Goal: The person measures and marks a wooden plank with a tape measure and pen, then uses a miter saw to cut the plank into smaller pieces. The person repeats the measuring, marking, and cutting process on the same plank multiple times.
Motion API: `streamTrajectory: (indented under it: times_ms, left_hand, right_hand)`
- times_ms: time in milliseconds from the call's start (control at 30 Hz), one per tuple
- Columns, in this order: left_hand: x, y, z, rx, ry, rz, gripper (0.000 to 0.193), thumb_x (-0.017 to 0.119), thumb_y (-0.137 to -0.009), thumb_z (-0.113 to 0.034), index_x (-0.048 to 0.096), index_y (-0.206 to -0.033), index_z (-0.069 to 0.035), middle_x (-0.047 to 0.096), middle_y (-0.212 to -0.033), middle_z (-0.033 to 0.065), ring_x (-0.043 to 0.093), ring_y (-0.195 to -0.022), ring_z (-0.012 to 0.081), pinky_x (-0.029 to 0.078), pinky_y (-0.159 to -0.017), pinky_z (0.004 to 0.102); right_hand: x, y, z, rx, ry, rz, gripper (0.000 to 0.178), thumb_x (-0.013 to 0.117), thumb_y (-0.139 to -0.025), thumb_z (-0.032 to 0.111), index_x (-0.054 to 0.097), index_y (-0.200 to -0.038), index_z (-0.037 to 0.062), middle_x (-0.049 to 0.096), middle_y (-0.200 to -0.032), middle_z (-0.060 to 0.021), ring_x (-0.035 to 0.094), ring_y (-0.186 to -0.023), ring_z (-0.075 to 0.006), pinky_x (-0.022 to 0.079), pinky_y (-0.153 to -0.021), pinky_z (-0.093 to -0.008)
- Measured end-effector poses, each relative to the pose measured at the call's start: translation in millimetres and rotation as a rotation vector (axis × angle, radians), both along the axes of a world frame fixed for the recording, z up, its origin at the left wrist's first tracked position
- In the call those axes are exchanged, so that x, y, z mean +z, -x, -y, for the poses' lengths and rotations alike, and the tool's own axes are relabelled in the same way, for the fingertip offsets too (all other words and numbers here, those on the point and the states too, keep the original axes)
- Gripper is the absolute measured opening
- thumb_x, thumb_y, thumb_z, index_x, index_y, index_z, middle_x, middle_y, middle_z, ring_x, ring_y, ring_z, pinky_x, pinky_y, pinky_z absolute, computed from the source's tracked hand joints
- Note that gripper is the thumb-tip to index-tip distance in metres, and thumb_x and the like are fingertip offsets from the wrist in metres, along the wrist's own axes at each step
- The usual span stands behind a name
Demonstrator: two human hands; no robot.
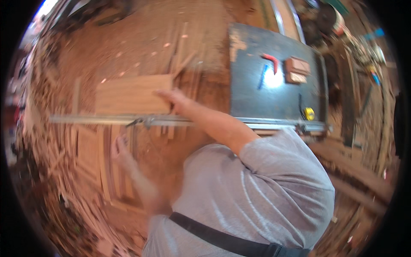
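Gripping 1 wooden board (130, 93) with right hand (175, 101).

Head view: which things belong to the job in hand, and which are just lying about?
Likely in the job:
- board, right hand at its right end
- metal rail, alongside the board; left hand, blurred, on its near side

Apparently lying about, on the dark table:
- red curved thing
- blue strip
- brown blocks
- yellow tape measure

Dark tabletop (252, 100), red piece (272, 61), blue stick (263, 77), brown blocks (297, 68), tape measure (308, 113)
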State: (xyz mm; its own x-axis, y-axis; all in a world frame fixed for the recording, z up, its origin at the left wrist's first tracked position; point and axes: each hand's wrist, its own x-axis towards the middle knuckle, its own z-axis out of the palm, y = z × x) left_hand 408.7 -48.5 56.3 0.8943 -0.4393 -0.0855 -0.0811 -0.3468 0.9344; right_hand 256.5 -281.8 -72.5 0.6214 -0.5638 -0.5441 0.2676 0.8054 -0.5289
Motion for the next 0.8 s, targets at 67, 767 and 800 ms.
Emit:
streamTrajectory:
  times_ms: [67, 767, 800]
  left_hand:
    - [-8.3, -20.2, -10.4, 0.003, 0.0, 0.002, 0.031, 0.061, -0.105, -0.022, 0.069, -0.123, 0.003, 0.074, -0.109, 0.0125, 0.07, -0.1, 0.0192, 0.054, -0.09, 0.0319]
    - [22.6, 71.9, 214.6, -1.224, -0.428, -0.085, 0.051, 0.063, -0.101, -0.027, 0.055, -0.141, 0.003, 0.068, -0.126, 0.0168, 0.065, -0.114, 0.0216, 0.051, -0.099, 0.0373]
    - [15.6, 86.4, 218.1, -1.245, -0.416, -0.219, 0.049, 0.062, -0.101, -0.026, 0.056, -0.139, 0.004, 0.069, -0.126, 0.0159, 0.065, -0.114, 0.021, 0.05, -0.099, 0.0371]
  right_hand:
    - [37.7, 0.6, -10.2, -0.008, 0.026, -0.015, 0.08, 0.091, -0.079, 0.031, 0.051, -0.137, -0.0062, 0.065, -0.128, -0.0217, 0.063, -0.123, -0.0321, 0.056, -0.097, -0.0451]
    - [200.9, 353.6, -63.6, -0.533, 0.017, -0.468, 0.063, 0.07, -0.091, 0.049, 0.058, -0.132, 0.0028, 0.069, -0.114, -0.012, 0.07, -0.101, -0.0204, 0.058, -0.086, -0.0364]
    - [195.9, 366.0, -60.5, -0.591, -0.024, -0.512, 0.06, 0.069, -0.092, 0.049, 0.06, -0.129, 0.003, 0.07, -0.113, -0.0115, 0.07, -0.101, -0.0205, 0.058, -0.085, -0.0364]
